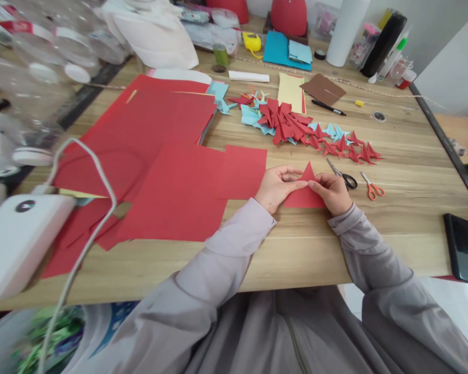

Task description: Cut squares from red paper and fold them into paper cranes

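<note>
Between my hands is a piece of red paper [304,199], folded to a point at its top, with its flat lower edge toward me. My left hand [277,186] grips it from the left, thumb pressed on the front near the middle. From the right, my right hand [332,191] pinches it, its thumb close to the left thumb. Fingers cover parts of both sides of the paper. Large red sheets [179,192] lie left of my left hand, with a smaller red sheet [244,171] nearest to it. Beyond my hands lies a pile of folded red paper pieces [283,120].
Black-handled scissors [349,180] and orange-handled scissors [371,187] lie right of my right hand. A phone [464,248] rests at the right edge. At left are a white device [21,239] with a cable [105,182] and clear plastic bottles [35,78]. A black pen [328,107] lies farther back.
</note>
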The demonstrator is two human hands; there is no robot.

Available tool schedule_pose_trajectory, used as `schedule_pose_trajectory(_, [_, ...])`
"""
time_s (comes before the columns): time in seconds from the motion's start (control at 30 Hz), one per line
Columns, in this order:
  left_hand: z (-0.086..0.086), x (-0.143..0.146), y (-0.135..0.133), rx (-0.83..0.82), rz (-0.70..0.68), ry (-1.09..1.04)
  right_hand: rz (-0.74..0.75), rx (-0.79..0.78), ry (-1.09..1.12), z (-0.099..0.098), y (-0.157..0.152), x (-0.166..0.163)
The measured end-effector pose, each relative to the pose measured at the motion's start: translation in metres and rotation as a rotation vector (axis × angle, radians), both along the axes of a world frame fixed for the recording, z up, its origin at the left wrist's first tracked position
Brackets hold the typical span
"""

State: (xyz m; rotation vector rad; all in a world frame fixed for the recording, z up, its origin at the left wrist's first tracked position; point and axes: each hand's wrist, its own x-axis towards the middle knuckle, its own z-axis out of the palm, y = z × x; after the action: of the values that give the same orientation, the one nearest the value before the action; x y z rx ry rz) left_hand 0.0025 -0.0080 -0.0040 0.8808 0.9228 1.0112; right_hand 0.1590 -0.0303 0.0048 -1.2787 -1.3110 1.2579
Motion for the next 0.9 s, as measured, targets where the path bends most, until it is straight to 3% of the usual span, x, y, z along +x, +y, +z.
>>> schedule_pose_trajectory(0.6, [0.003,-0.005,0.005,-0.147,-0.068,-0.157,0.064,-0.167,0.219,-0.010,0.002,0.005])
schedule_pose_trajectory(0.9, [0.006,-0.007,0.003,-0.227,-0.172,-0.270,0.015,-0.233,0.342,0.005,-0.002,-0.003])
